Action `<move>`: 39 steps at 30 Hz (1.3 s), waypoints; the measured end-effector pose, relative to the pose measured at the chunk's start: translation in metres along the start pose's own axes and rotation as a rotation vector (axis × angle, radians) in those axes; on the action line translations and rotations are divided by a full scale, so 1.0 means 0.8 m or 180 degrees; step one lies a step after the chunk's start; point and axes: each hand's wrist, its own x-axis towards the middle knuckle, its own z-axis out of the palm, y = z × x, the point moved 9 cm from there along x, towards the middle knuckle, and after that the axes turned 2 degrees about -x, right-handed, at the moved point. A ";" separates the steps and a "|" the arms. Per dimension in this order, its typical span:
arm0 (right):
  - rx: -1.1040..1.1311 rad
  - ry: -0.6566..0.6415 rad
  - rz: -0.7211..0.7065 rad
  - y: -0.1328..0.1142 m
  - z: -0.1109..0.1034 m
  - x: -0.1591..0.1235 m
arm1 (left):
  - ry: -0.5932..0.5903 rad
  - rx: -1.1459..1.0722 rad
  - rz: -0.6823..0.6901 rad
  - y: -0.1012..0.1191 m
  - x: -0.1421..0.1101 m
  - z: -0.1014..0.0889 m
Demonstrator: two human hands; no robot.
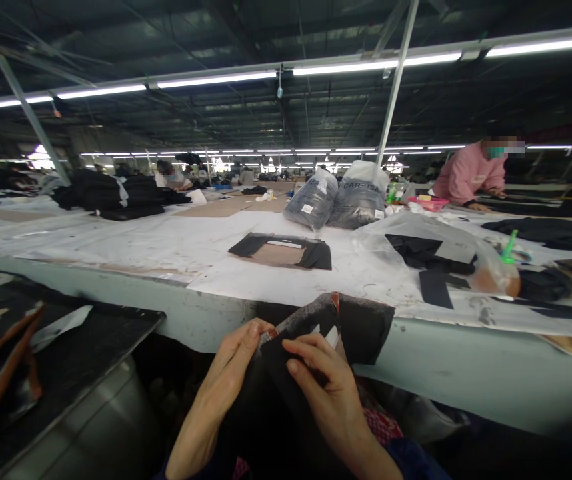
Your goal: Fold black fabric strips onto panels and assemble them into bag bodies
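Note:
Between my two hands is a black fabric piece [366,327] with a fuzzy grey edge and a reddish-brown strip, held at the front edge of the table. My left hand [233,363] pinches its left corner, where a bit of brown shows. My right hand [323,383] is closed on the near black flap, fingertips pressed to the cloth. White slips poke out behind the right fingers. A similar black piece with a brown middle and a white strip [280,253] lies flat on the table just beyond.
White-covered table [206,250] spans the front. Filled plastic bags [359,200] stand behind; a clear bag with black pieces [416,247] lies right. Black stacks [116,193] sit left. A dark side surface [91,333] holds brown strips. A person in pink [471,173] leans over the table at right.

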 end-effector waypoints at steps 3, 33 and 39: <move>0.0011 -0.0004 0.0009 0.001 0.000 -0.001 | -0.0086 -0.0038 0.0117 0.005 0.002 0.003; -0.1215 -0.1009 -0.1344 -0.063 -0.001 0.051 | -0.0228 0.0764 0.1172 0.046 -0.007 0.029; -0.1935 -0.0214 -0.1202 -0.047 -0.085 0.065 | -0.0175 0.0661 0.0758 0.011 0.011 0.009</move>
